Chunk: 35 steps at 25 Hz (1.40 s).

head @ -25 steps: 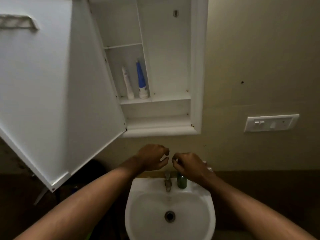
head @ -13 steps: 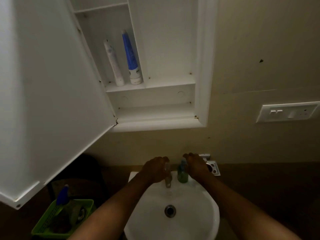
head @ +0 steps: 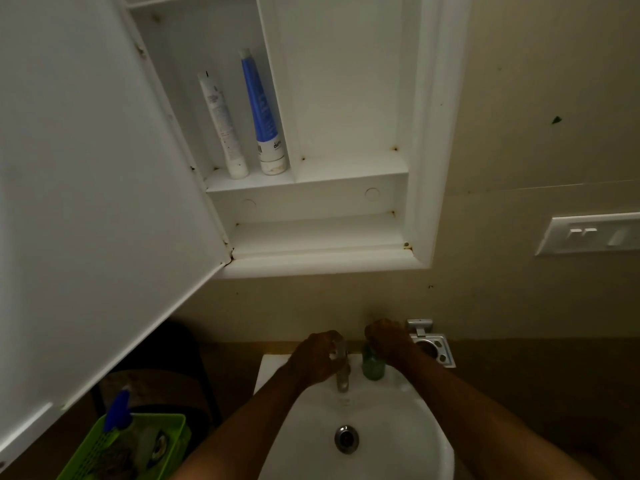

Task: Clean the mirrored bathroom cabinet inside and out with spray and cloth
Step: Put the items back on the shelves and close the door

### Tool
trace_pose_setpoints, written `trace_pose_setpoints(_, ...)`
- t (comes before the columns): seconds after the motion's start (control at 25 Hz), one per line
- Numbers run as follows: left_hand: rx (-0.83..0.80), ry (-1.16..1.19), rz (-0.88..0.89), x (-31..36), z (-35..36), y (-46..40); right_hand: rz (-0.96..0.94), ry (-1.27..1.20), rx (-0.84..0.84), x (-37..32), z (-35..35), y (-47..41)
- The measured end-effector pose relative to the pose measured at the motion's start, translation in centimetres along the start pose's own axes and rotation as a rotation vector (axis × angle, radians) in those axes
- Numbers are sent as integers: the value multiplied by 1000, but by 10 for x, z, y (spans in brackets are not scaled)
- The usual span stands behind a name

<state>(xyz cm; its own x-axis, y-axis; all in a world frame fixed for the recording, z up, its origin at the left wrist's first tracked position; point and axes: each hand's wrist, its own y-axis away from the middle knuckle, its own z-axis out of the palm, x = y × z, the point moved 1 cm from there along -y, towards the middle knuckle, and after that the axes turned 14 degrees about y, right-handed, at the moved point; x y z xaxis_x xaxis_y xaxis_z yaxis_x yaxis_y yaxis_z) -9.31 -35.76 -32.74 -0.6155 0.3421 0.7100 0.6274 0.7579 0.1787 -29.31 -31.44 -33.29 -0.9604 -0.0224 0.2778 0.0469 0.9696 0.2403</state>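
Note:
The white wall cabinet stands open, its door swung out to the left with the plain inner side facing me. On its middle shelf a white tube and a blue tube stand upright. Below it, my left hand is closed around the top of the metal tap on the white sink. My right hand sits closed over the top of a small green bottle beside the tap. A blue-topped spray bottle lies in a green basket at lower left. No cloth is visible.
A metal wall holder is fixed just right of my right hand. A white switch plate sits on the beige wall at right. The open door overhangs the basket and the dark area left of the sink.
Both hands dropped from in front of the wall to the sink, the left onto the tap and the right onto the green bottle. My view came closer to the cabinet, bringing the basket into sight.

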Motion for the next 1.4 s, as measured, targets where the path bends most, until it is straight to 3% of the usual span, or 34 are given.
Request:
trace_pose_setpoints(0.28,-74,-27,57,22,-17,8,-123,12,27,3,-47,29)
trace_pose_setpoints(0.52,-207,108,137,65,-27,49,-174,-7,13,3,-141,106)
trace_pose_setpoints(0.64,-199,177,220,94,-38,73,-197,-6,-17,5,-196,149)
trace_pose_setpoints(1.04,79,253,527,209,-145,134,-192,-164,483,49,-350,240)
trace_pose_setpoints(1.4,271,237,542,334,-267,124,9,-120,1015,98,-478,237)
